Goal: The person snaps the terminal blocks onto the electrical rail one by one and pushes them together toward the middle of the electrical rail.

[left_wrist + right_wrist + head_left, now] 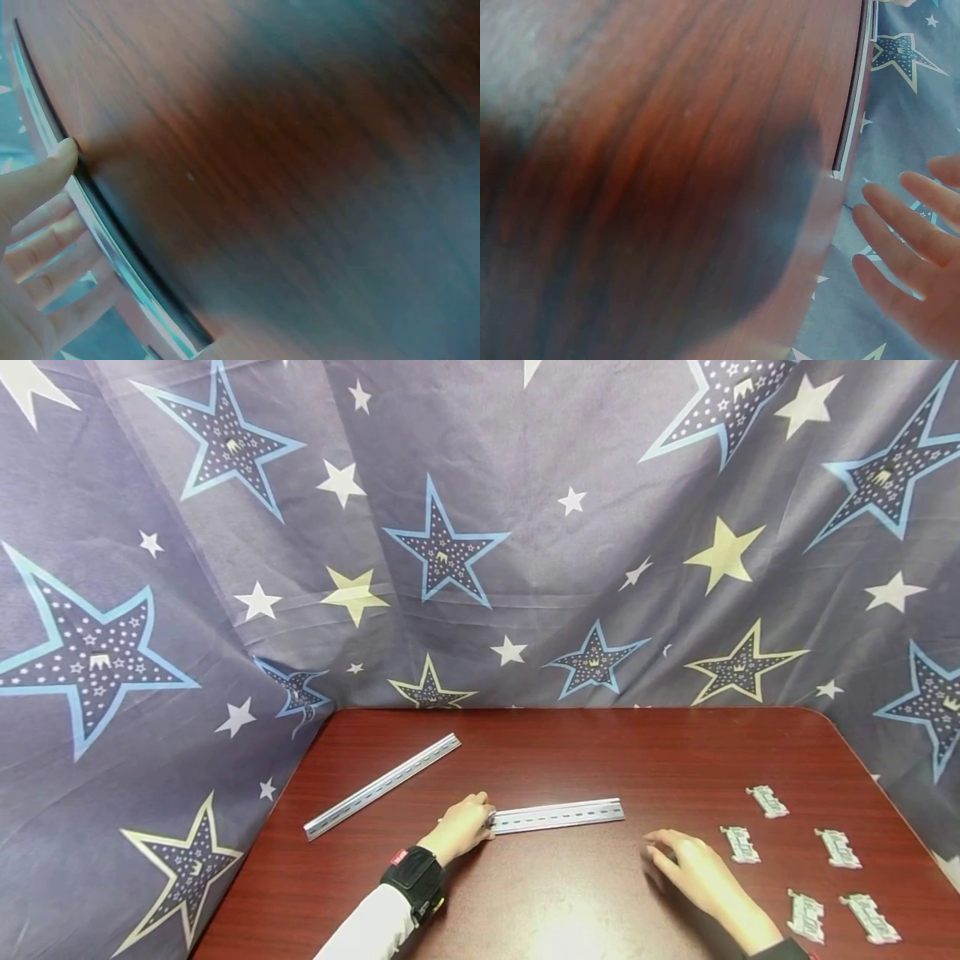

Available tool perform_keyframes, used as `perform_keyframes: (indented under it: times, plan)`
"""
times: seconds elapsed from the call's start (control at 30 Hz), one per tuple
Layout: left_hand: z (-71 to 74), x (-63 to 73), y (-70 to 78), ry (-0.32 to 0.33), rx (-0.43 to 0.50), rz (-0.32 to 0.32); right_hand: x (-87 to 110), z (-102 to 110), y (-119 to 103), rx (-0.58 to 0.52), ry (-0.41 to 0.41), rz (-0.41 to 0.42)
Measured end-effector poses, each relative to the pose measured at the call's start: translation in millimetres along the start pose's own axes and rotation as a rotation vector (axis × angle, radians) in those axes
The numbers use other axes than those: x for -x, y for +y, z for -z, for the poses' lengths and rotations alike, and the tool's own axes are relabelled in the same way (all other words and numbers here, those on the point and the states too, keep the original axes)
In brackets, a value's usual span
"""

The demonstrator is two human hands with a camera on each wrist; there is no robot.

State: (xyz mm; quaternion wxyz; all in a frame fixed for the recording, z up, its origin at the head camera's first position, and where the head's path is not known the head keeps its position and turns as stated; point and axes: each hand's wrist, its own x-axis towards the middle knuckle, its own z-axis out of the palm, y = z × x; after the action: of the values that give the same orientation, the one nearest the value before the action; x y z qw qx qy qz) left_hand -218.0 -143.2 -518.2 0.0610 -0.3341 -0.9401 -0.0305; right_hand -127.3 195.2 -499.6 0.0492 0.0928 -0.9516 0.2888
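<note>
A slotted metal DIN rail (558,816) lies across the middle of the table. My left hand (463,827) holds it toward its left end, which the hand partly covers in the head view. In the left wrist view the thumb (56,161) is against the near edge of the rail (124,262), with the fingers on the far side. My right hand (693,868) is over the table, to the right of the rail and apart from it. Its fingers are spread and relaxed in the right wrist view, with nothing in them.
A second slotted DIN rail (382,786) lies slanted at the back left. Several pale terminal blocks (806,916) are scattered on the right of the reddish-brown table (600,743). Star-patterned cloth (450,635) hangs behind and beside the table.
</note>
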Motion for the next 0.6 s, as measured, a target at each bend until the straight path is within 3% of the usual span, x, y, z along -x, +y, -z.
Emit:
perform_keyframes:
  times: [0.2, 0.6]
  plan:
    - [0.2, -4.2, 6.8, -0.008, 0.012, -0.024, -0.3, -0.6, 0.4, 0.001, -0.004, -0.005]
    - [-2.2, -8.6, 8.9, -0.016, 0.080, 0.002, -8.8, -3.8, 3.0, 0.005, 0.012, 0.060]
